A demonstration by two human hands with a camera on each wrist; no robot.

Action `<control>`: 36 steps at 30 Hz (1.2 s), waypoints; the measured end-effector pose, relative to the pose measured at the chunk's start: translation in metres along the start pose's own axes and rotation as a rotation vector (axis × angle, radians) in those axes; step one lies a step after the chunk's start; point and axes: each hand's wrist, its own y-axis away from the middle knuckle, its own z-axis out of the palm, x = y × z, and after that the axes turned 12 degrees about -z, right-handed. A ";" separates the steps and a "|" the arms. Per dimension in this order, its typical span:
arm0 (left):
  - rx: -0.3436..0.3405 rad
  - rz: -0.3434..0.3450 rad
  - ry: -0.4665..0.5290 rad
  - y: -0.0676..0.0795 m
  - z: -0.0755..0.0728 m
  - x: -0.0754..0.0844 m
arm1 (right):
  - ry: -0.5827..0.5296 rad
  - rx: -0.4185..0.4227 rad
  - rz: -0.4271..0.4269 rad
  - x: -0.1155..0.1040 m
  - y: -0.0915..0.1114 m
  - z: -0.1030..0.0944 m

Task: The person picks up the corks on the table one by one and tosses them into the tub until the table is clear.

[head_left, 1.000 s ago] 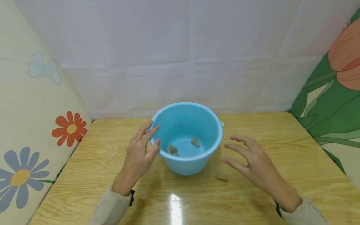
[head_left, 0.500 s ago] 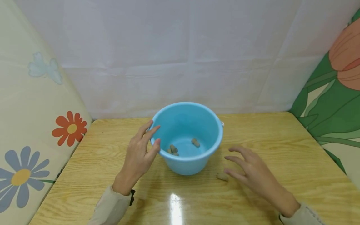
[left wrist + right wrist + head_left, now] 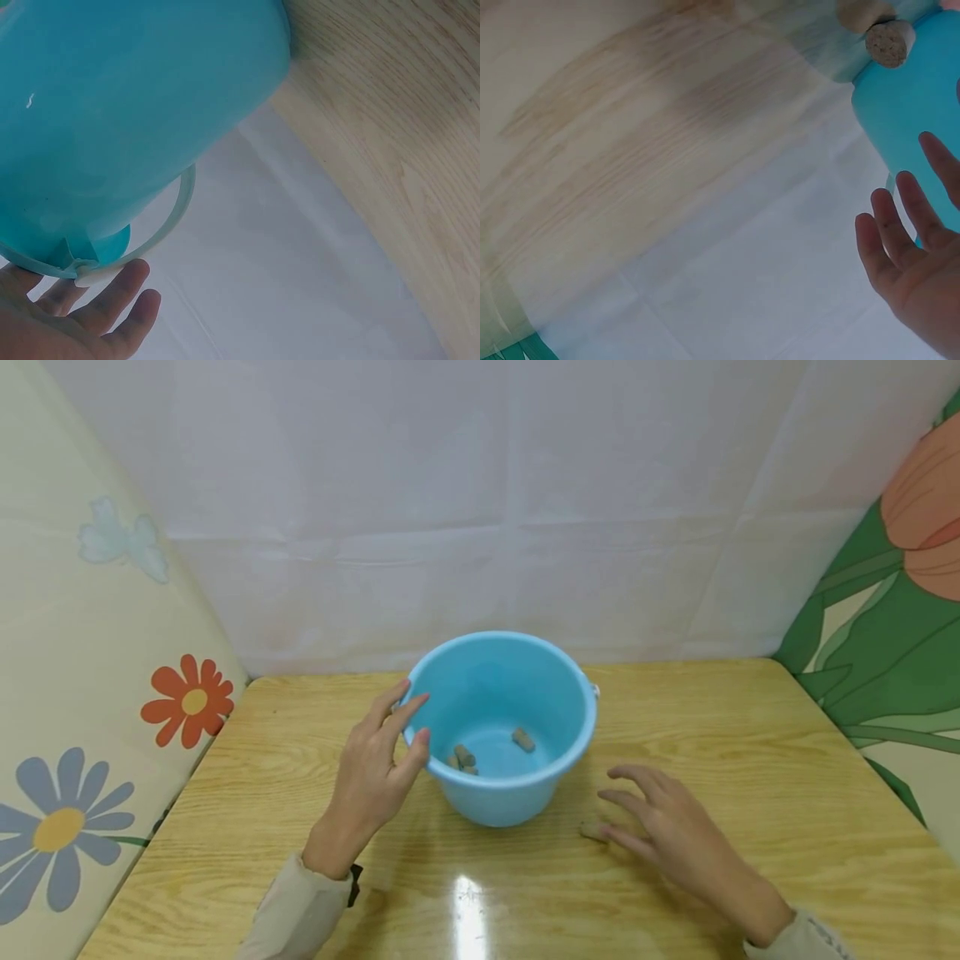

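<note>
A light blue bucket (image 3: 498,797) stands upright on the table, with several small brown corks (image 3: 523,740) lying on its bottom. My left hand (image 3: 369,768) holds its left rim, thumb and forefinger over the inside and other fingers outside by the white handle (image 3: 180,202). To the right of the bucket, one cork (image 3: 592,831) lies on the table; its round end also faces the right wrist view, where this cork (image 3: 889,43) appears beside the bucket. Fingers spread and bent, my right hand (image 3: 667,827) hovers over that cork, thumb tip close to it. Whether they touch, I cannot tell.
The wood-grain table (image 3: 300,710) extends on both sides of the bucket. A white cloth wall (image 3: 480,527) rises behind its back edge. Flower-printed panels stand at the left (image 3: 112,693) and right (image 3: 885,635).
My right hand has come down toward the front, and its thumb now partly covers the loose cork. The left hand and the bucket have stayed in place.
</note>
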 end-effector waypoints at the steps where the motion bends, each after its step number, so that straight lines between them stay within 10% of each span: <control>1: 0.001 0.001 0.000 0.000 0.000 0.000 | -0.001 -0.003 -0.002 0.000 0.001 0.001; 36: 0.009 0.012 0.000 0.000 0.000 0.001 | -0.013 -0.099 0.011 -0.001 0.013 0.016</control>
